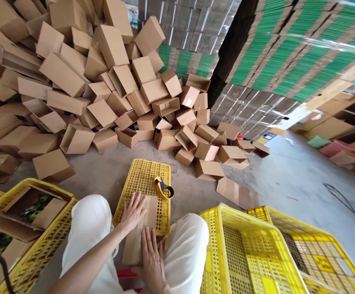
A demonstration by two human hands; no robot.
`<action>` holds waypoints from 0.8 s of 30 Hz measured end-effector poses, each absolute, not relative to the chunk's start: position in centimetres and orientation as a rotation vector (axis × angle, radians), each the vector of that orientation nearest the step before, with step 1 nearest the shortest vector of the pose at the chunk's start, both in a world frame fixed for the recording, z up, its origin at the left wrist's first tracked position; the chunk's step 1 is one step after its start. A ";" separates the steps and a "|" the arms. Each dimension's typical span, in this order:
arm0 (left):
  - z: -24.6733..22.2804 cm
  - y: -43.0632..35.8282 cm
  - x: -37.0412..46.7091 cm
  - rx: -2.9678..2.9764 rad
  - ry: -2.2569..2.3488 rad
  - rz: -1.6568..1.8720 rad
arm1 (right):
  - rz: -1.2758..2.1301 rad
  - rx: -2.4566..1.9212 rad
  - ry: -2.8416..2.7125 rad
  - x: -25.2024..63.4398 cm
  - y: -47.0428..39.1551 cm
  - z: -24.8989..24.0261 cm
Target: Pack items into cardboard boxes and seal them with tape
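A closed cardboard box (132, 246) lies on an upturned yellow plastic crate (141, 168) between my knees, with a strip of tape along its top. My left hand (134, 213) rests on the far part of the box, fingers stretched out and slightly apart. Nearer to me, my right hand (153, 256) lies with extended fingers on the box's right side; part of its thumb side is hard to make out. A yellow and black tape dispenser (163, 188) sits on the crate beyond the box, touched by neither hand.
At my left, a yellow crate (52, 188) holds open cartons with dark green contents. Deep yellow crates (223, 249) stand at my right. A big heap of open cardboard boxes (104, 110) covers the floor ahead. Stacked flat cardboard (287, 49) rises behind. A black cable (345, 202) crosses the right floor.
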State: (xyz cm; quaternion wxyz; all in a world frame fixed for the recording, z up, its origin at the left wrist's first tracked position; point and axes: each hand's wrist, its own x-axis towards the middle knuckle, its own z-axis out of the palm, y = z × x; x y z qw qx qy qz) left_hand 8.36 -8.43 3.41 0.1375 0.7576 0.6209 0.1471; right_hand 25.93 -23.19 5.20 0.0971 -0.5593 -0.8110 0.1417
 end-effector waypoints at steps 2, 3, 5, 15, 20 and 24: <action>3.0 -9.0 8.3 2.236 1.777 0.519 | 0.422 -1.642 -2.436 26.2 -23.5 5.2; 2.8 -9.4 8.3 2.265 1.758 0.558 | 0.419 -1.621 -2.454 26.3 -23.3 5.2; 2.5 -10.9 8.2 2.333 1.708 0.599 | 0.407 -1.592 -2.479 26.4 -22.7 5.1; 2.7 -22.5 7.3 2.435 1.686 0.447 | 0.270 -1.494 -2.442 26.1 -21.8 4.8; 2.2 -25.5 7.1 2.483 1.619 0.443 | 0.234 -1.479 -2.454 26.1 -22.5 3.8; 2.1 -25.6 6.8 2.493 1.581 0.405 | 0.319 -1.473 -2.477 26.2 -22.8 3.9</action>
